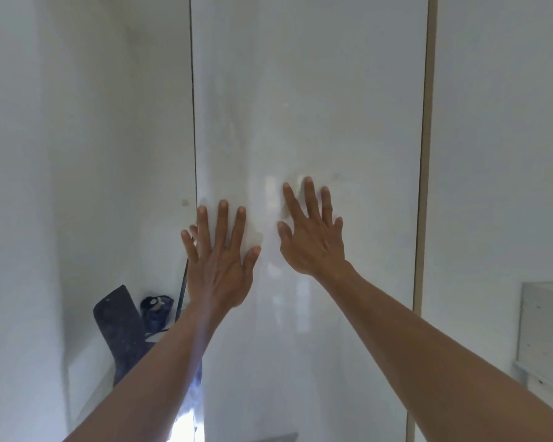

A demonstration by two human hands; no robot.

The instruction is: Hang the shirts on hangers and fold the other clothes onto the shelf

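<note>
Wardrobe door, both hands flat

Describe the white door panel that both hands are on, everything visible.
The white door panel is tall, flat and glossy, with faint reflections and no visible handle. It stands upright, with a dark gap down its left edge and a tan strip along its right. The left hand and right hand are spread flat against it, fingers pointing up.

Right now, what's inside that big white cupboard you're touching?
Its inside can't be seen: the white door is closed and covers everything behind it. Both hands, left hand and right hand, lie flat on its front. No shirts, hangers or shelf show.
</note>
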